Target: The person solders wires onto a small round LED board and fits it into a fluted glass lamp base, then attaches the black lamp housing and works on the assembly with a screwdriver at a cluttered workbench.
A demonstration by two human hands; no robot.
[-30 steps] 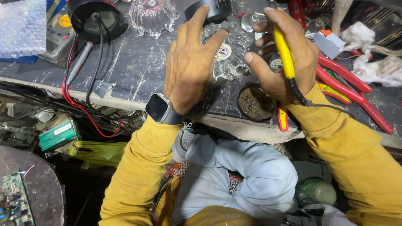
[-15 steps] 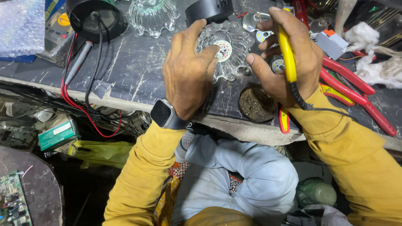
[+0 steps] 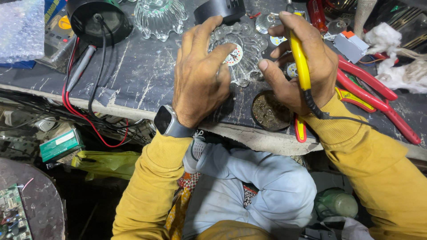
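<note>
My left hand (image 3: pixel 200 75) is pressing the clear glass shade (image 3: pixel 242 53) flat on the surface (image 3: pixel 133 75), steadying it; my right hand (image 3: pixel 302 66) is gripping the yellow-handled tool (image 3: pixel 300 62) ready beside it.

A small green-and-white box (image 3: pixel 61 144) lay below the counter's front edge at left. A dark rectangular smartwatch screen (image 3: pixel 163 121) showed at the left wrist. A yellow-and-blue device with an orange round label (image 3: pixel 65 23) stood at the counter's upper left.
</note>
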